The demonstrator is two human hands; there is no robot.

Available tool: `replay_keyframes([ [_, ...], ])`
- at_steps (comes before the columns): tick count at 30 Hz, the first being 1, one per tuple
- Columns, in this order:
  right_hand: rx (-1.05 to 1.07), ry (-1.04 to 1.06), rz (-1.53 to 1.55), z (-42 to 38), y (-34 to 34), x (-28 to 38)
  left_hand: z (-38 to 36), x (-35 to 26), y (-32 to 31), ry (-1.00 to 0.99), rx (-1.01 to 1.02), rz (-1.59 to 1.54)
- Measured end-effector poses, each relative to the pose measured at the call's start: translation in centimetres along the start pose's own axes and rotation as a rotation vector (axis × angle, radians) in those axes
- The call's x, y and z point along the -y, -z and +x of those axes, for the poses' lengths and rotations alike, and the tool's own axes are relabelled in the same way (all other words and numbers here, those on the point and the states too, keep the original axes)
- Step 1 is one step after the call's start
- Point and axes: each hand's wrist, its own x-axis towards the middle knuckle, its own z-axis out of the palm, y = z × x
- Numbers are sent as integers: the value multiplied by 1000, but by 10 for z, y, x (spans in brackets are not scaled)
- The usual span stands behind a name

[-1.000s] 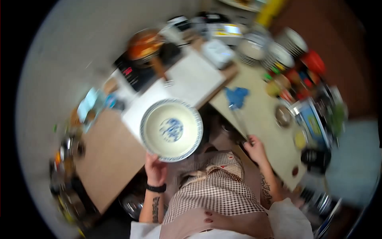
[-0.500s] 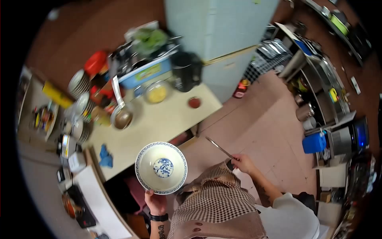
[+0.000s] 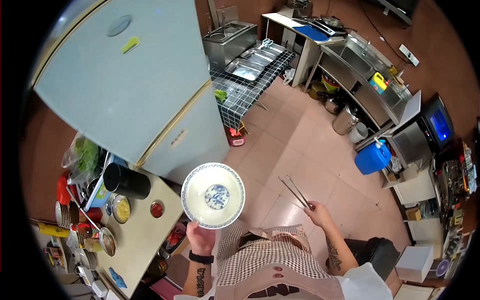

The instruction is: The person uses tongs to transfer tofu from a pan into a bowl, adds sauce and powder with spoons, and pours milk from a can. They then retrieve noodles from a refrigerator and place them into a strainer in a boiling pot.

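Note:
My left hand (image 3: 200, 238) grips the lower rim of a large white bowl (image 3: 195, 194) with a blue patterned border and a blue motif at its centre. The bowl's inside faces up and holds nothing. In my right hand (image 3: 319, 215) is a pair of long metal tongs (image 3: 295, 192), its two tips apart and pointing up and away over the floor. A checked apron (image 3: 265, 255) covers my front between both hands.
A tall fridge (image 3: 135, 65) stands ahead on the left. The cream table (image 3: 135, 237) bears a ladle (image 3: 107, 241), a bowl of yellow food (image 3: 121, 209), a dish of red sauce (image 3: 157, 209) and a black jug (image 3: 126, 181). Metal trays (image 3: 245, 69) lie on a checked table beyond.
My view has swung to the right, so the table now lies farther left. Bowl and tongs are still held; the tongs' two arms now show apart.

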Motion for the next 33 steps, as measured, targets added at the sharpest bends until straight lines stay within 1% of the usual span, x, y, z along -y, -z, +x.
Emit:
replay_keyframes([
  [1,-53,73,-32,17,7,-6,26,7,-14,17,10,36],
  [4,-43,-95,5,76,22,-10,105,29,-45,71,10,48],
  [5,-3,-248,46,92,29,-9,126,35,-57,93,14,45],
  [8,25,-419,144,161,62,21,227,51,-103,150,54,49],
  [9,-46,-362,92,189,58,-7,260,56,-119,164,65,51],
  [12,-161,-350,-4,247,103,10,340,64,-177,204,155,11],
  [13,-201,-315,-12,283,117,10,367,63,-193,217,187,2],
  [15,-258,-278,-12,334,135,2,412,68,-201,264,188,-8],
  [16,-276,-271,10,364,146,10,436,69,-209,275,198,-17],
  [18,-322,-235,53,443,173,31,469,64,-234,244,161,-13],
  [21,-306,-132,77,572,197,46,496,60,-262,188,85,-11],
  [23,-355,22,29,678,207,50,520,67,-262,108,-73,52],
  [24,-343,30,20,736,211,55,532,72,-265,64,-154,81],
  [25,-362,32,-61,791,215,72,545,77,-268,-27,-174,45],
  [26,-354,94,-79,850,216,85,553,79,-277,-110,-205,44],
  [27,-338,137,-103,895,217,94,559,83,-273,-112,-254,-13],
  [28,-288,115,-120,929,222,120,564,87,-278,-115,-303,-74],
  [29,-252,143,-157,973,221,129,569,90,-289,-169,-350,-111],
  [31,-216,196,-237,1065,205,128,583,91,-314,-270,-413,-134],
  [32,-206,218,-287,1100,195,126,584,94,-320,-303,-441,-141],
  [33,-128,200,-349,1117,190,137,582,100,-319,-329,-478,-155],
])
